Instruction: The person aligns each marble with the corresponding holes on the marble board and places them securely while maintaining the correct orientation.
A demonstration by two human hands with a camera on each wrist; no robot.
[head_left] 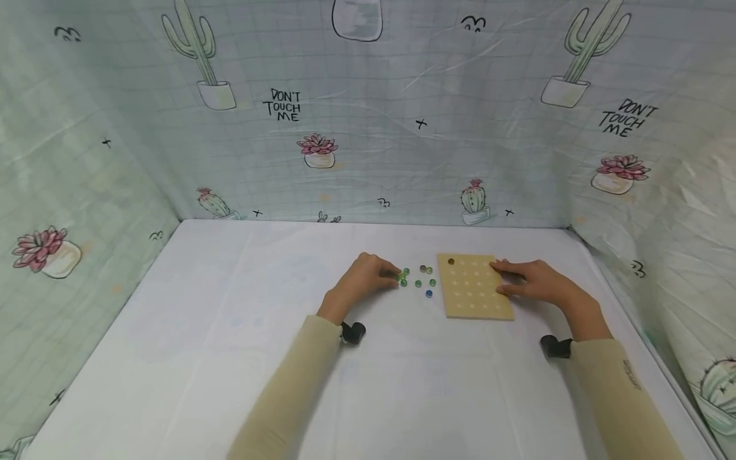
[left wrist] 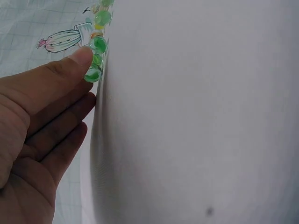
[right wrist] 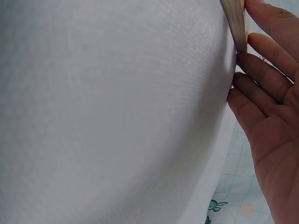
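Note:
My left hand reaches into a small group of glass marbles, its thumb and fingers slightly parted. In the left wrist view the thumb tip overlaps a green marble, and another green marble lies close by the forefinger tip. Across from it, my right hand touches the right edge of a pale wooden board with rows of shallow hollows. One dark marble sits in the far left corner hollow. The right wrist view shows fingertips against the board's side.
Between the left hand and the board lie several loose marbles, among them a blue marble and a green marble. A white cloth covers the table. Cactus-printed curtains stand at its back and sides.

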